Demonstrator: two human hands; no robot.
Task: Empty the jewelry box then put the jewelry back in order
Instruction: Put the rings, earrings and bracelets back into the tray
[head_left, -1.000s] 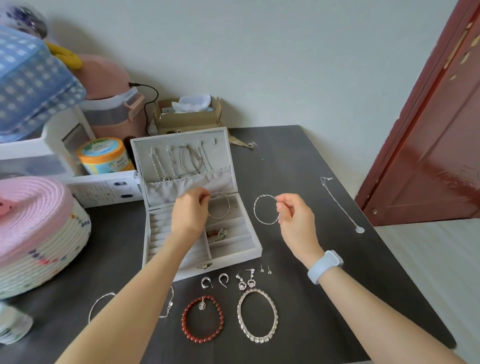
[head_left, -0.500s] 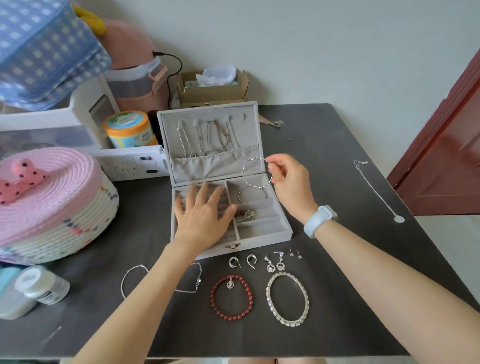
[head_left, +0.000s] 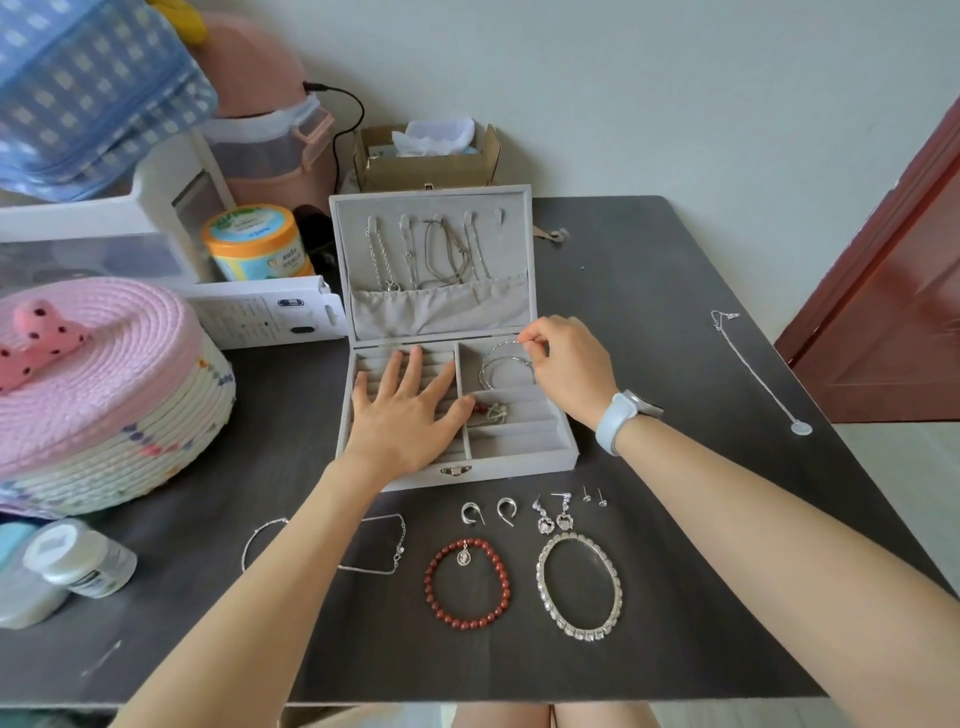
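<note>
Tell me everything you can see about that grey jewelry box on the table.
The grey fabric-lined jewelry box stands open on the dark table, lid upright. Chains hang from hooks in the lid above a pocket. The base has ring rolls and divided compartments, with a metal clasp in front. The left hand lies flat on the rolls; the right hand lowers a thin silver hoop into the back compartment.

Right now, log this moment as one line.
left hand: flat on jewelry box | right hand: pinching silver hoop over rear right compartment | phase: refilling

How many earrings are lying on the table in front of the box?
6: two silver hook earrings, then two heart drop earrings, then two tiny studs, in a row left to right. Others may hide inside the jewelry box.
</note>
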